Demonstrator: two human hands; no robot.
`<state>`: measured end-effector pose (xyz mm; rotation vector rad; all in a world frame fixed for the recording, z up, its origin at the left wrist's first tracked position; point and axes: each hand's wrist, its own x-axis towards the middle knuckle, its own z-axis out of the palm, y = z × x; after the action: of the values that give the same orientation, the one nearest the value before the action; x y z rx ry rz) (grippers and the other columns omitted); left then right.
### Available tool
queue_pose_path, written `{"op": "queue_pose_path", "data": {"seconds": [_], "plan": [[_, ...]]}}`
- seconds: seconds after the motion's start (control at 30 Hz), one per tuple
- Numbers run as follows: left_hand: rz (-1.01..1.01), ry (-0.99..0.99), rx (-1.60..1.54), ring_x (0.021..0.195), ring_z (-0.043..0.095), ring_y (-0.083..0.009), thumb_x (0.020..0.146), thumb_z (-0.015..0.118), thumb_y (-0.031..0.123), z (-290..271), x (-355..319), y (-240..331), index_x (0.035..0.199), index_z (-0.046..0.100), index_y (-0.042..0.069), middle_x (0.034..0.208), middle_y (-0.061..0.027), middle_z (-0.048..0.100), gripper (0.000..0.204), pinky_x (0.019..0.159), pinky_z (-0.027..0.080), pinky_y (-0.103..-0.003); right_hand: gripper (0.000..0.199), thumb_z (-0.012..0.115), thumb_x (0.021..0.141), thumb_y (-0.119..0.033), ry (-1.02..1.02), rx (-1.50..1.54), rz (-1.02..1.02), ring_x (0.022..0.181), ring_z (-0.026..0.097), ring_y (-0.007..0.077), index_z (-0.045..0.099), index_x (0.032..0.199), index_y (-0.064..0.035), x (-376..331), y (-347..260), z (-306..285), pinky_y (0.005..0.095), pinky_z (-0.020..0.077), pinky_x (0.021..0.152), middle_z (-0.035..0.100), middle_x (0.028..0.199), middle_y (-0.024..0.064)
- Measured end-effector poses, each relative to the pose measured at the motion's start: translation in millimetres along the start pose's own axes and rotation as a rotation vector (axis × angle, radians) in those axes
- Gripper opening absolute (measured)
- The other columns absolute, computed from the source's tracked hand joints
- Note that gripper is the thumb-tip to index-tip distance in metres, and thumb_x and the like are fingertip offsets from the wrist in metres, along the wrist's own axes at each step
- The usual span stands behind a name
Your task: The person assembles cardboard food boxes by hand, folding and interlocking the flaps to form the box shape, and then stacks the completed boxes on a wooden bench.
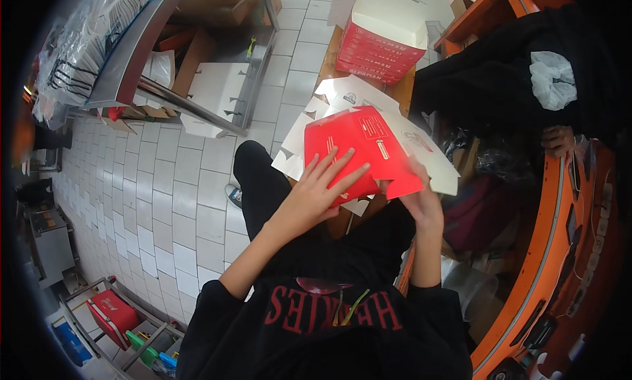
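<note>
2 hands on 1 glossy red cardboard box blank (365,153), held over the lap above flat white blanks (342,97). Left hand (316,192) spread flat, fingers splayed on the smooth panel. Right hand (421,202) pinching its lower right edge. Beyond, stacked red folded cartons (378,51) on wooden bench (329,57).

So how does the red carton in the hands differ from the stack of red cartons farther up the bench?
The red carton in the hands is a single, partly folded piece; the stack of red cartons is several nested together, openings up. The left hand lies flat on the single carton and the right hand grips its edge; nobody touches the stack. Both are red outside and white inside.
</note>
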<state>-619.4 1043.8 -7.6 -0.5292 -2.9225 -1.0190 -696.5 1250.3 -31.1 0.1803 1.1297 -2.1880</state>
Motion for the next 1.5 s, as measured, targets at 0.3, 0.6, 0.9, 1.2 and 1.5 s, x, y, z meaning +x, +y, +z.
{"op": "queue_pose_path", "data": {"seconds": [0.3,0.6,0.9,1.2,1.5], "plan": [[-0.205,0.211,-0.393,0.12,0.034,-0.0353,0.055,0.065,-0.002,6,7,1,0.13,0.034,0.016,0.132,-0.0114,0.035,0.083,0.098,0.033,-0.041,0.039,0.067,0.074,-0.004,0.206,-0.346,-0.389,0.068,0.054,0.0122,0.05,0.108,-0.0013,0,38,32,0.0213,0.0446,0.053,0.058,0.088,0.0069],[-0.096,0.193,-0.502,0.12,0.032,-0.0379,0.058,0.067,0.002,11,14,18,0.132,0.029,0.009,0.131,-0.0191,0.03,0.083,0.098,0.032,-0.041,0.026,0.064,0.078,-0.006,0.285,-0.803,-0.58,0.088,0.057,0.0166,0.058,0.101,0.0014,-4,26,9,0.0276,0.0429,0.079,0.061,0.093,0.0083],[-0.089,0.327,-0.333,0.124,0.023,-0.0419,0.058,0.069,0.005,17,15,15,0.133,0.026,0.008,0.135,-0.02,0.024,0.087,0.1,0.027,-0.045,0.038,0.064,0.077,-0.005,0.164,-0.38,-0.341,0.09,0.054,0.016,0.049,0.111,0.0011,9,27,5,0.0279,0.0439,0.078,0.057,0.099,0.0087],[-0.02,0.173,-0.261,0.121,0.031,-0.0372,0.057,0.07,0.004,7,9,-3,0.133,0.028,0.01,0.134,-0.0185,0.027,0.086,0.099,0.031,-0.042,0.037,0.064,0.078,-0.009,0.082,-0.383,-0.324,0.082,0.053,0.0122,0.049,0.112,-0.002,7,49,11,0.0256,0.0443,0.072,0.058,0.094,0.0053],[-0.118,0.215,-0.373,0.12,0.033,-0.0378,0.056,0.07,0.006,15,10,2,0.133,0.03,0.015,0.134,-0.0187,0.026,0.087,0.096,0.034,-0.042,0.052,0.058,0.083,-0.021,-0.109,0.021,-0.28,0.109,0.047,0.0188,0.034,0.127,-0.008,9,56,19,0.0358,0.0424,0.089,0.046,0.12,0.0069]]}}
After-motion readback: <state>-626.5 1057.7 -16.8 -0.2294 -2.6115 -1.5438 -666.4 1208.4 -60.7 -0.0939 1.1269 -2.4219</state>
